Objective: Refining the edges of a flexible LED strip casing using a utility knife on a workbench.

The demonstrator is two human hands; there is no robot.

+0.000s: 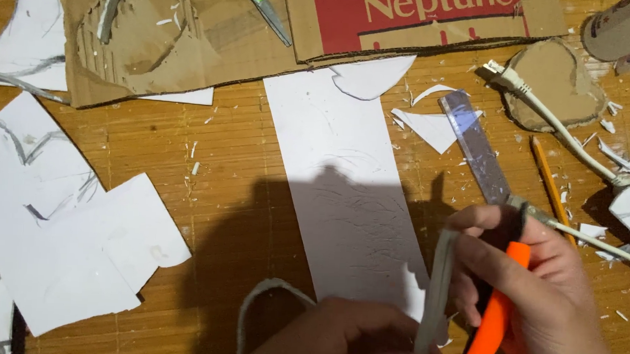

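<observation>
Mid-trim: my right hand (pixel 527 289) clamped round orange cutter (pixel 495 316), left hand (pixel 344 335) pinching grey strip (pixel 436 293) just right of white sheet (pixel 349 192). Next move probably needs strip held taut.

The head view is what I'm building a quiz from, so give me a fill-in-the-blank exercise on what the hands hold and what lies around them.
1. The right hand grips a tool whose handle is coloured ____.
2. The left hand pinches a thin grey ____ that stands upright.
3. The yellow pencil lies to the ____ of the clear ruler.
4. The long white sheet lies on a ____ table.

Missing words: orange; strip; right; wooden
</observation>
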